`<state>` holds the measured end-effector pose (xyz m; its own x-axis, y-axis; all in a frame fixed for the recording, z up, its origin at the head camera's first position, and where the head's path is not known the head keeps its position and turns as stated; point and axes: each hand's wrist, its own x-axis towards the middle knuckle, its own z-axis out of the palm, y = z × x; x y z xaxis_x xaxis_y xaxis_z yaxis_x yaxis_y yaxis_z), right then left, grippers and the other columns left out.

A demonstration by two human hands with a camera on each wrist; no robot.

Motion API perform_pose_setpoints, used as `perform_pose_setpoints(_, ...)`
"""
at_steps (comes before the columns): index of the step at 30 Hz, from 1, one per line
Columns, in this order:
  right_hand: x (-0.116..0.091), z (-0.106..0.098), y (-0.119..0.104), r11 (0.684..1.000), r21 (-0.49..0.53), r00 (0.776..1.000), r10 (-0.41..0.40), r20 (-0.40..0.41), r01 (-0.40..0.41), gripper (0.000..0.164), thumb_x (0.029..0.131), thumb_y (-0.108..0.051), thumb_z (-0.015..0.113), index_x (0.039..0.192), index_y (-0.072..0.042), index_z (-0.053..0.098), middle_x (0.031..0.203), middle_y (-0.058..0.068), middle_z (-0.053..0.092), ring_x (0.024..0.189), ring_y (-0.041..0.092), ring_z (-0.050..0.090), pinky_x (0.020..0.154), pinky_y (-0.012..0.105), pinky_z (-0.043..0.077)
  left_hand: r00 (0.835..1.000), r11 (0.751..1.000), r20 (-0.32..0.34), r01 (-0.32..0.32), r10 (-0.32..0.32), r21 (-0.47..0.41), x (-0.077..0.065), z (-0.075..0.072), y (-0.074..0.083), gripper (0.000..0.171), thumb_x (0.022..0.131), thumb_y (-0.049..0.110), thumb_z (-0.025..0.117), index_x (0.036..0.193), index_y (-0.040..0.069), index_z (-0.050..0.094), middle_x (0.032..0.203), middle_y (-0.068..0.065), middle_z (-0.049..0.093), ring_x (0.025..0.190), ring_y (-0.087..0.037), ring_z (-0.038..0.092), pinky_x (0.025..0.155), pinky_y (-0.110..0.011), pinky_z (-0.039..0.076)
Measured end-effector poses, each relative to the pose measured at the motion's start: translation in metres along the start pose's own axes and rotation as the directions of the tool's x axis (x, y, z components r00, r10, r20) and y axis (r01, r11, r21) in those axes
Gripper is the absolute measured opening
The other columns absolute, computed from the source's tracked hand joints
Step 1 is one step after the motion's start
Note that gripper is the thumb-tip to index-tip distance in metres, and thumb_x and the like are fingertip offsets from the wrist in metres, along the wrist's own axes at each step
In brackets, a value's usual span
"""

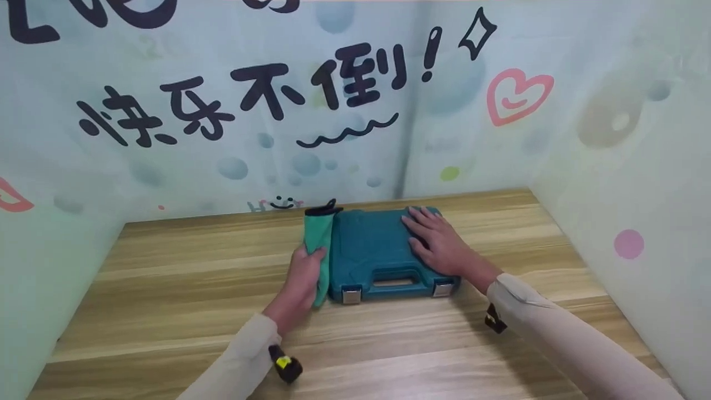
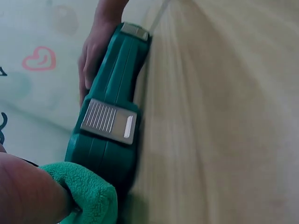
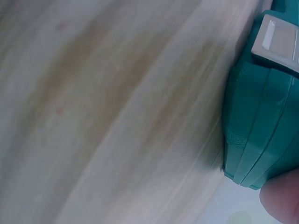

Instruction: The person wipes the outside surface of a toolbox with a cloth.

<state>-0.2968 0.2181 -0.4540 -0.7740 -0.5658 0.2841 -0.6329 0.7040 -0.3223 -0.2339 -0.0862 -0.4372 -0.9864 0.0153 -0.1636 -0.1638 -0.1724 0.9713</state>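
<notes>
A teal plastic carrying case (image 1: pixel 369 239) lies flat on the table, its handle and two metal latches (image 1: pixel 351 295) toward me. My left hand (image 1: pixel 299 278) grips a green cloth (image 1: pixel 318 230) with a black edge and holds it along the case's left side. In the left wrist view the fluffy cloth (image 2: pixel 93 196) bunches beside the thumb, right at the case's corner near a latch (image 2: pixel 110 120). With fingers spread, my right hand (image 1: pixel 439 241) rests on the right part of the lid. The right wrist view shows a fingertip (image 3: pixel 282 198) by the case's edge (image 3: pixel 257 130).
The wood-grain table (image 1: pixel 194 300) extends around the case on both sides and in front. A printed backdrop (image 1: pixel 222 166) with large black characters rises behind the table, and a pale side wall (image 1: pixel 627 183) borders it on the right.
</notes>
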Motion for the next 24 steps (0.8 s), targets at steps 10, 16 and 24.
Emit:
perform_pose_setpoints(10, -0.001, 0.001, -0.001, 1.000, 0.004, 1.000, 0.007, 0.000, -0.007, 0.051, 0.107, -0.024, 0.050, 0.152, 0.000, 0.044, 0.159, 0.023, 0.032, 0.147, 0.045, 0.022, 0.116, 0.061, 0.014, 0.998, 0.999, -0.062, 0.026, -0.023, 0.046, 0.047, 0.006, 0.010, 0.031, 0.107, 0.012, 0.042, 0.134, -0.002, 0.043, 0.118, -0.014, 0.045, 0.111, -0.025, 0.043, 0.099, -0.037, 0.034)
perform_pose_setpoints(16, 0.000, 0.001, -0.001, 1.000, 0.009, 1.000, 0.005, -0.003, -0.005, 0.051, 0.107, -0.024, 0.050, 0.153, -0.001, 0.044, 0.159, 0.022, 0.032, 0.147, 0.044, 0.023, 0.116, 0.060, 0.015, 0.998, 0.993, -0.059, 0.039, -0.032, 0.108, 0.060, 0.005, 0.012, 0.036, 0.107, 0.020, 0.045, 0.137, 0.001, 0.042, 0.125, -0.013, 0.044, 0.118, -0.026, 0.040, 0.103, -0.039, 0.032)
perform_pose_setpoints(24, -0.002, 0.002, 0.001, 1.000, -0.009, 1.000, 0.012, -0.004, -0.012, 0.051, 0.107, -0.024, 0.049, 0.153, -0.001, 0.044, 0.160, 0.022, 0.032, 0.148, 0.043, 0.022, 0.116, 0.060, 0.015, 1.000, 0.996, -0.001, 0.029, -0.029, 0.090, 0.049, 0.001, 0.008, 0.035, 0.108, 0.020, 0.042, 0.136, 0.000, 0.040, 0.123, -0.014, 0.045, 0.115, -0.025, 0.042, 0.100, -0.038, 0.034)
